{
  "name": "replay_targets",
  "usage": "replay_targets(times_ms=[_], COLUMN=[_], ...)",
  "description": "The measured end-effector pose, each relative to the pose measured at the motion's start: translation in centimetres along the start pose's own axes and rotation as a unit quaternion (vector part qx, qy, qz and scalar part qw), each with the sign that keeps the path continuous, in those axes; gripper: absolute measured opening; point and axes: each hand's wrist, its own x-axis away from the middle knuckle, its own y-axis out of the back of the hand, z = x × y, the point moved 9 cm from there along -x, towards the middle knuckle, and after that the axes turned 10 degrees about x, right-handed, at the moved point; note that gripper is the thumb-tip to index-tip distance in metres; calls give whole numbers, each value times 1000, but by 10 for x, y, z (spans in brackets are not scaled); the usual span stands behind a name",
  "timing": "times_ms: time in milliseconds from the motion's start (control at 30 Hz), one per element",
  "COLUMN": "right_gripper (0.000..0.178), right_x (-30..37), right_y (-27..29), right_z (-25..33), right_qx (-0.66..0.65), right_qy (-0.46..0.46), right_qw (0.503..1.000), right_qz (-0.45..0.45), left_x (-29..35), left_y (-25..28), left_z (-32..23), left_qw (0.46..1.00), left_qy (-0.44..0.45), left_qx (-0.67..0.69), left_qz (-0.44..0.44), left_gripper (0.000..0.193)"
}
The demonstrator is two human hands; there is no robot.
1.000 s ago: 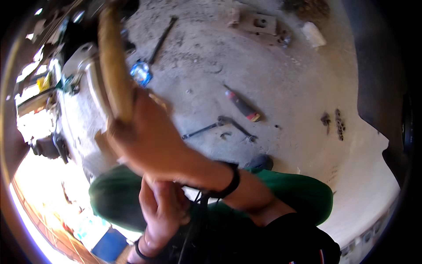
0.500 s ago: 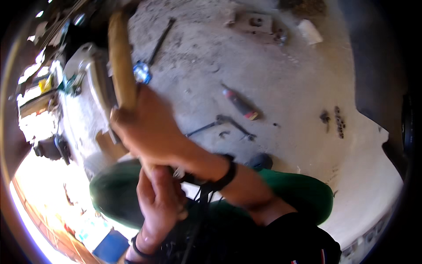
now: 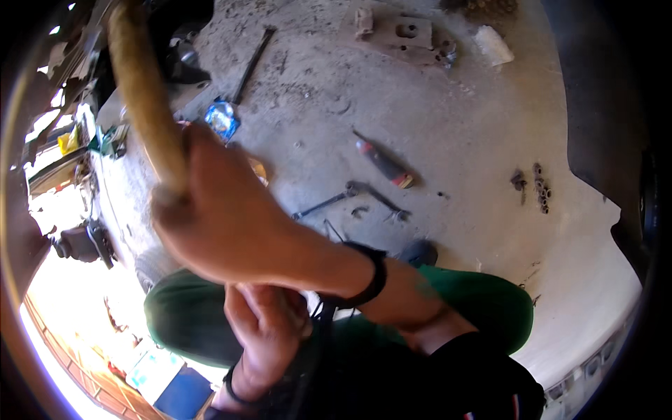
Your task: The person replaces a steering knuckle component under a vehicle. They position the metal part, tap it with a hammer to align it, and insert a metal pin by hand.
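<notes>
A thick, pale wooden handle (image 3: 143,91) slants up toward the top left; whatever is at its far end lies outside the picture or in the dark. My right hand (image 3: 224,210) is wrapped round this handle, its forearm crossing over from the lower right. Close beneath that wrist, my left hand (image 3: 269,325) is closed, with its fingers curled round the handle's lower part. My right hand and forearm hide most of the wood between the two grips. Both wrists wear dark bands.
On the concrete floor lie a long dark bar (image 3: 253,64), a blue crumpled packet (image 3: 222,120), a dark tube with red ends (image 3: 383,164), wrenches (image 3: 325,204), small metal parts (image 3: 541,189) and a metal block (image 3: 406,33). My green-clad knee (image 3: 185,308) is bent at left.
The handle and my right hand have swung left and come nearer. My left hand has shifted slightly right and down. The metal piece beside the handle is now mostly hidden.
</notes>
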Motion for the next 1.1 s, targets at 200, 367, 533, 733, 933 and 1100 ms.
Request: replay_targets(times_ms=[200,367,533,733,933,1100], right_gripper=[15,14,13,24,25,32], right_x=[22,16,11,25,14,-3], right_y=[102,46,8,131,11,31], right_z=[-6,-35,-46,-7,-39,-27], right_qx=[-321,-89,-181,-369,-16,-36], right_qy=[-36,8,-138,-21,-22,-95], right_qw=[926,984,974,895,996,995], right_qz=[-193,-152,-1,-251,-82,-10], left_x=[-38,-21,-2,-36,-12,-16], left_y=[-54,4,-5,-78,22,-18], left_z=[-55,-3,12,-54,2,7], left_qw=[925,982,995,934,988,997], left_qy=[-105,-51,93,-22,35,32], left_qx=[-290,-174,0,-260,-148,3], left_qz=[222,49,45,244,6,69], left_gripper=[30,33,40,27,42,39])
